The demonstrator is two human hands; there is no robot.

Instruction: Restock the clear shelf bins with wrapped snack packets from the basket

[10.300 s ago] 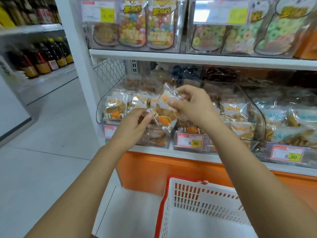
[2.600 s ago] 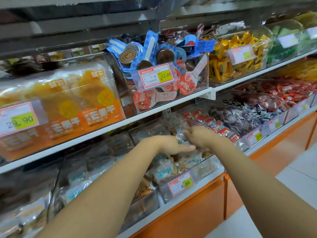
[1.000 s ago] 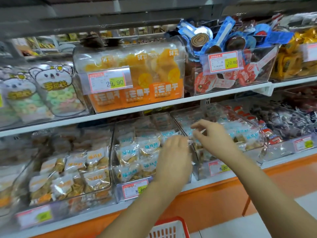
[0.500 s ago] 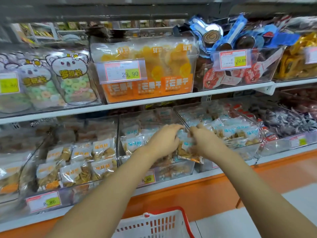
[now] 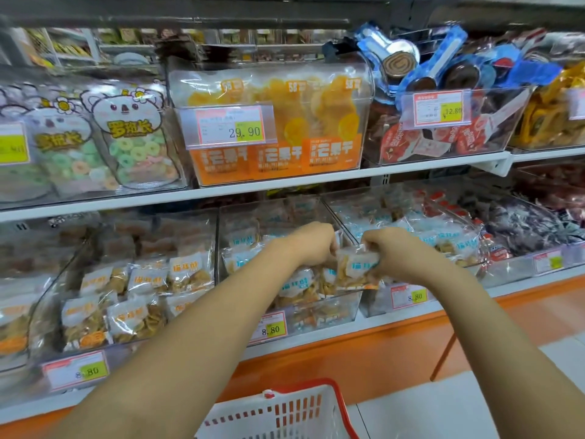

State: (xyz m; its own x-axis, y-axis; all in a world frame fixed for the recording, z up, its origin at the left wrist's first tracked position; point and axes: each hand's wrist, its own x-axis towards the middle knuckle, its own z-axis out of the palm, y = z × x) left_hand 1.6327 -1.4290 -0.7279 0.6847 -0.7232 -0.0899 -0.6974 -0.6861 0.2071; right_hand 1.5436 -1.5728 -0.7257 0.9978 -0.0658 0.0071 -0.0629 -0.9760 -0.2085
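Just right of centre in the frame, I see the left hand (image 5: 311, 243) and the right hand (image 5: 391, 251) both curled onto one clear wrapped snack packet (image 5: 356, 269), fingers pinching its left and right ends. The packet has a white label with blue lettering, golden-brown pieces inside and an orange strip along its lower edge. It is held above the front lip of the middle clear plastic shelf bin (image 5: 326, 312), which is heaped with similar packets. At bottom centre, the white plastic basket with a red rim (image 5: 278, 413) shows only one wall; I cannot tell what it holds.
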